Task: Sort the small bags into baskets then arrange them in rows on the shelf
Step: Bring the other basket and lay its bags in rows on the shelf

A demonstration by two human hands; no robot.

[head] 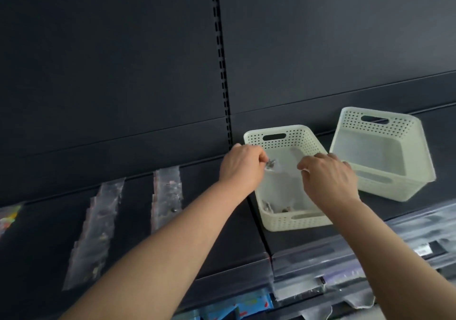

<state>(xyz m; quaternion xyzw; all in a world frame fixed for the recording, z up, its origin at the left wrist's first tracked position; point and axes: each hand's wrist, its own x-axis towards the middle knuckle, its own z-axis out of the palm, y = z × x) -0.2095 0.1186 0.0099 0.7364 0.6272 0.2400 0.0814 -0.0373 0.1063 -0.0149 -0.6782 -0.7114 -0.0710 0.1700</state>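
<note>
Head view: your left hand (240,165) and right hand (328,179) each pinch one end of a clear small bag (283,169) above the near basket (278,223). Second basket (385,186) at its 3 o'clock; bag rows (166,196) at 9 o'clock, on the shelf (209,221).

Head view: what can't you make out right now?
All head view.
Contents of the small bag: blurred, partly behind the left hand.
Count of bags in the near basket: hidden by its front wall and the right forearm.
Colourful bags: cut off by the left frame edge.
</note>
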